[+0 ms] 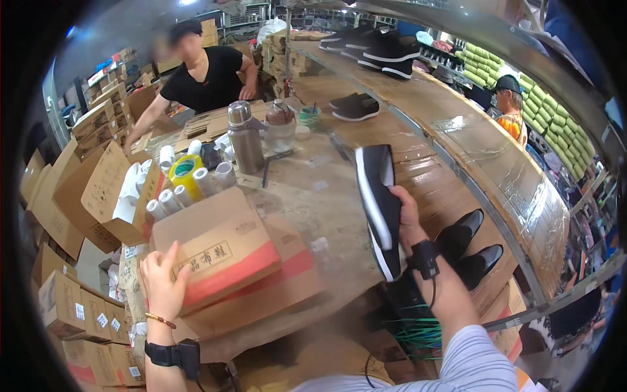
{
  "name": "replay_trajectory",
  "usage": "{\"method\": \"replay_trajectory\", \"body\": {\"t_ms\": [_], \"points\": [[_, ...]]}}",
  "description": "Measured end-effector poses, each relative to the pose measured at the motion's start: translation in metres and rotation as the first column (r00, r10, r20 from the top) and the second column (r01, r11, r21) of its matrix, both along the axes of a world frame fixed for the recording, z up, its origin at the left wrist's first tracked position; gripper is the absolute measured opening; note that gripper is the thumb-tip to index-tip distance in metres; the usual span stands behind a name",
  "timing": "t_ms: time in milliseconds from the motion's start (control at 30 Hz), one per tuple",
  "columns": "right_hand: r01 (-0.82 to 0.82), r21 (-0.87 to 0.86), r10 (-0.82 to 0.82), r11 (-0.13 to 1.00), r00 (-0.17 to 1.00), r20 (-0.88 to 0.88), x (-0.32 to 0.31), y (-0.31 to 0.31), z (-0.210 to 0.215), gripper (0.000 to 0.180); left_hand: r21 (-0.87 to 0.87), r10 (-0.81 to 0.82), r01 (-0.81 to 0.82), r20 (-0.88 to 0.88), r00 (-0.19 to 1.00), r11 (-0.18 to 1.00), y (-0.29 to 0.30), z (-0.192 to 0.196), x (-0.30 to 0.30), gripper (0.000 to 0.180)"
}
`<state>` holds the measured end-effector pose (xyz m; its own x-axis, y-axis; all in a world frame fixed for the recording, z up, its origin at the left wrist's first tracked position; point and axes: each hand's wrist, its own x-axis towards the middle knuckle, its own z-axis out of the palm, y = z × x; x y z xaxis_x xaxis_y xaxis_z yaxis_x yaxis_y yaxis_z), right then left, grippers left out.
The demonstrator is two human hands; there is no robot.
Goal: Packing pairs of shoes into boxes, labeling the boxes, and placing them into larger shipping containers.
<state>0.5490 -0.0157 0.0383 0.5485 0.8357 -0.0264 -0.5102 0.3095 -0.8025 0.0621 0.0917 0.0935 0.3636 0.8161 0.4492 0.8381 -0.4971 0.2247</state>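
My right hand (pixel 409 221) grips a pair of black slip-on shoes (pixel 373 196) with white soles, held upright above the table. They seem pressed together, so the second shoe is mostly hidden. My left hand (pixel 163 282) lies with fingers spread on the left front corner of a brown and red cardboard shoe box (pixel 209 228), whose lid is on. Beneath it another brown and red box (pixel 297 271) sticks out to the right. Both boxes rest on the worn table (pixel 307 202) in front of me.
Behind the boxes stand white label rolls (pixel 171 200), a yellow tape roll (pixel 187 171) and a steel flask (pixel 245 140). More black shoes (pixel 467 245) lie on the lower shelf at right, below a metal-edged upper shelf (pixel 450 137). A person in black (pixel 208 81) works across the table.
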Motion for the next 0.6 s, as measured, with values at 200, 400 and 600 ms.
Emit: {"method": "replay_trajectory", "body": {"t_ms": [200, 400, 600], "points": [[-0.531, 0.352, 0.617, 0.77, 0.76, -0.203, -0.133, -0.048, 0.084, 0.031, 0.299, 0.071, -0.104, 0.118, 0.99, 0.949, -0.052, -0.021, 0.0, 0.02], [-0.502, 0.341, 0.578, 0.795, 0.798, -0.173, -0.176, -0.041, 0.073, 0.031, 0.296, -0.048, -0.028, 0.247, 0.968, 0.955, -0.08, -0.025, 0.031, 0.025], [-0.492, 0.272, 0.536, 0.827, 0.835, -0.121, -0.214, -0.032, 0.067, 0.032, -0.195, 0.046, 0.736, 0.975, 0.218, 0.648, -0.121, -0.009, 0.085, 0.056]]}}
